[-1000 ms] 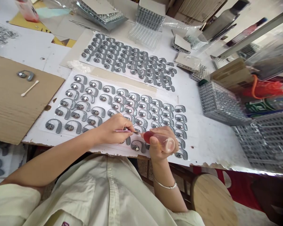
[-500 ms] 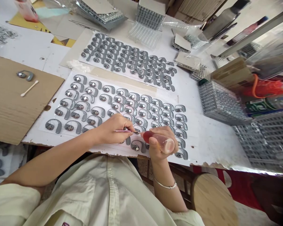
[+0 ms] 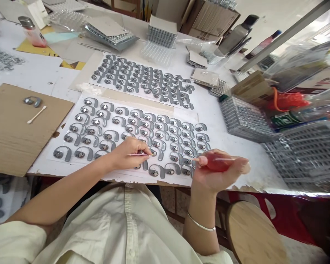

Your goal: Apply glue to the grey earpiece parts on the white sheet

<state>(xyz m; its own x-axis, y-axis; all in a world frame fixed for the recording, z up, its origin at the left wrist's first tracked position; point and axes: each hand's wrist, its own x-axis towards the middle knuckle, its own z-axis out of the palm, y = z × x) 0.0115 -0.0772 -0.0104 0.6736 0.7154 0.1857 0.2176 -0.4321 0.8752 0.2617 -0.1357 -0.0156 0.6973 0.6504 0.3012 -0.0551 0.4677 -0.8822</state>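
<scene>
My left hand [image 3: 129, 151] is closed in a pinch on a thin pinkish stick-like tool [image 3: 137, 154], whose tip is at a grey ear-hook earphone part [image 3: 156, 153] on the white sheet. I cannot make out the tool's exact kind. My right hand [image 3: 210, 180] is wrapped round a soft squeeze bottle [image 3: 218, 163] of red liquid. That bottle lies sideways in the fingers, its narrow nozzle pointing left over the right-hand columns of parts. Rows of similar hooked parts, each with a round metallic end, cover the white sheet [image 3: 176, 113] around both hands.
At left, brown cardboard [image 3: 9, 124] bears one ear-hook part [image 3: 32, 101] and a cotton swab [image 3: 36, 114]. A second sheet of parts [image 3: 143, 79] lies behind. Stacked trays [image 3: 244, 119] stand at right, and a bottle of pink liquid [image 3: 33, 33] at back left.
My right hand has moved right, away from the part by my left hand, and the squeeze bottle has turned more sideways. My left hand keeps its pinch near the same part. The view has shifted slightly.
</scene>
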